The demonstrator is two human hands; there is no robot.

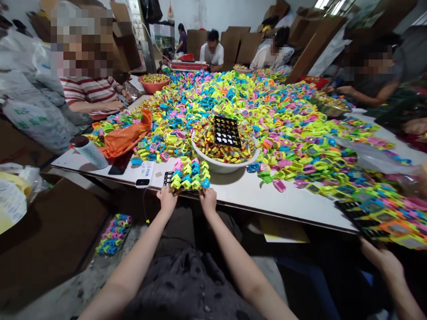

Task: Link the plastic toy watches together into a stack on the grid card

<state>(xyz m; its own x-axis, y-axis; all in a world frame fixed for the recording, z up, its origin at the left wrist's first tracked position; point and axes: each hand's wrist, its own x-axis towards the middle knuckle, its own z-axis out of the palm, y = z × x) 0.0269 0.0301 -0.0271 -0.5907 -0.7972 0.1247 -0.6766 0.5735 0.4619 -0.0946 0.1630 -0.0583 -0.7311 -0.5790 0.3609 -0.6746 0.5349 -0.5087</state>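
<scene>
At the table's front edge, a black slotted tray (pixel 167 178) bears rows of plastic toy watches (pixel 191 174) in yellow, blue and pink. My left hand (pixel 167 200) is closed on its near left corner, and my right hand (pixel 207 199) grips the near right corner. Part of the tray's left side shows bare slots. Just beyond stands a white bowl (pixel 218 166) full of small wrapped pieces in yellow and red, with another black slotted tray (pixel 227 131) lying on top. My fingertips are partly hidden beneath the tray.
A large heap of toy watches (pixel 233 89) covers much of the table (pixel 240 195). To the left are a tumbler (pixel 89 152), an orange bag (pixel 125 138) and a white device (pixel 144 174). At right, another person's hand (pixel 383 260) holds a loaded tray. Several people sit around.
</scene>
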